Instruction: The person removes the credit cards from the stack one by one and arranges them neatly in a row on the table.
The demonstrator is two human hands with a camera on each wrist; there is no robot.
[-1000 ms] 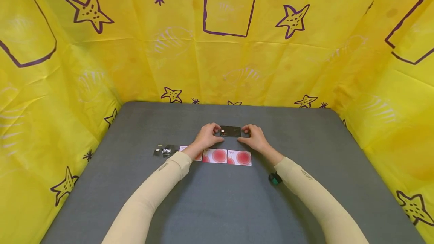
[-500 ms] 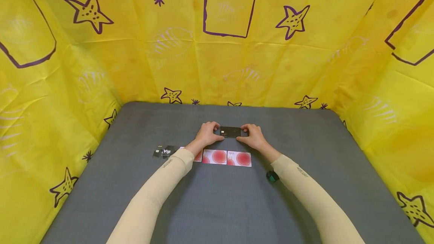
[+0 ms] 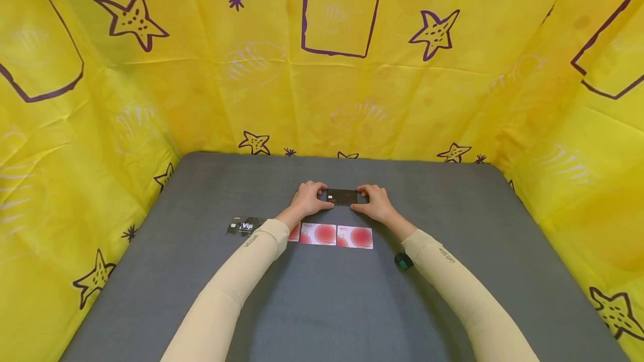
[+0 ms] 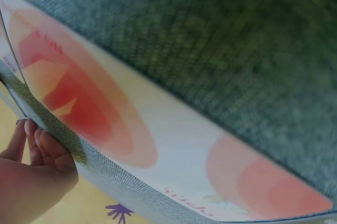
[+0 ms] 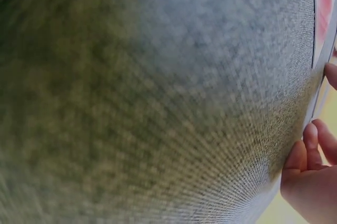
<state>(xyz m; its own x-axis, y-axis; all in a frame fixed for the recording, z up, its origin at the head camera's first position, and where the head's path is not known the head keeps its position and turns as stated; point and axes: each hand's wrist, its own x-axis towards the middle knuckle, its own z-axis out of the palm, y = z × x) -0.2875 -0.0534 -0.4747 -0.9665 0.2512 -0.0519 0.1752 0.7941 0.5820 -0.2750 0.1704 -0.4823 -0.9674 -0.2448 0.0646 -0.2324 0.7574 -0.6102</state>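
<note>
A black VIP card (image 3: 342,197) with a small chip lies toward the far side of the grey table. At its left end, my left hand (image 3: 307,199) holds the corners between thumb and curled fingers. Opposite it, my right hand (image 3: 378,203) grips the right end the same way. Nearer to me is a row of pink-and-white cards with red circles, among them a middle card (image 3: 318,234) and a right-hand card (image 3: 355,237). The left forearm partly covers another. In the left wrist view, a pink-and-white card (image 4: 179,118) fills much of the picture.
Black Vip cards (image 3: 245,225) lie at the row's left end, partly overlapping. Beside the right sleeve is a small dark device (image 3: 403,261) with a green face. Yellow cloth walls (image 3: 322,99) with starfish drawings rise behind and beside the grey table (image 3: 322,306).
Both hands stay at the ends of the black VIP card, their fingertips slightly closer in on it. The right forearm has shifted a little to the left. The other cards keep their places.
</note>
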